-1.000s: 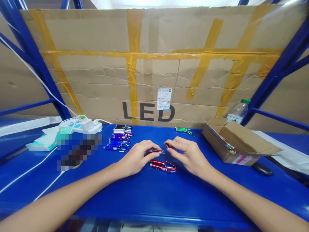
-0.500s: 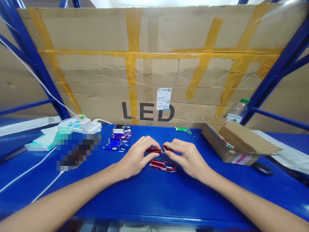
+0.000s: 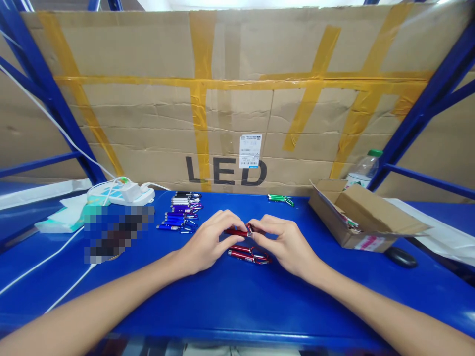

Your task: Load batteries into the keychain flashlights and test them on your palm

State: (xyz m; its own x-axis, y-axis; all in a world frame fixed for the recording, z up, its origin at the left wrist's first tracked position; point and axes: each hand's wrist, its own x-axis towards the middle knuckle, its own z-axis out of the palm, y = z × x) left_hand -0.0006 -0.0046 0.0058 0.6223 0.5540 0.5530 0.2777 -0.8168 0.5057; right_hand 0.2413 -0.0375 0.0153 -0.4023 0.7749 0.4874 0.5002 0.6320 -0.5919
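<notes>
A slim red keychain flashlight (image 3: 236, 232) is held level just over the blue table. My left hand (image 3: 211, 242) pinches its barrel between thumb and fingers. At the other end my right hand (image 3: 284, 242) has its fingertips closed on the red carabiner clip (image 3: 249, 228), which they partly cover. Just below the hands lie two more red flashlights (image 3: 240, 256) with clips, side by side on the table. Left of my left hand is a column of similar flashlights: blue ones (image 3: 169, 228), purple ones (image 3: 180, 209), white ones (image 3: 178, 201) and black ones (image 3: 182, 195).
Green flashlights (image 3: 275, 198) lie at the back. To the right stand an open cardboard box (image 3: 365, 242) with small items inside, a black mouse (image 3: 401, 257) and a bottle (image 3: 365, 168). A power strip (image 3: 143, 198) with white cables sits left, near a pixelated dark object (image 3: 118, 235).
Both hands keep their hold on the red flashlight. The right fingertips have shifted slightly at the clip. The whole view has moved a little.
</notes>
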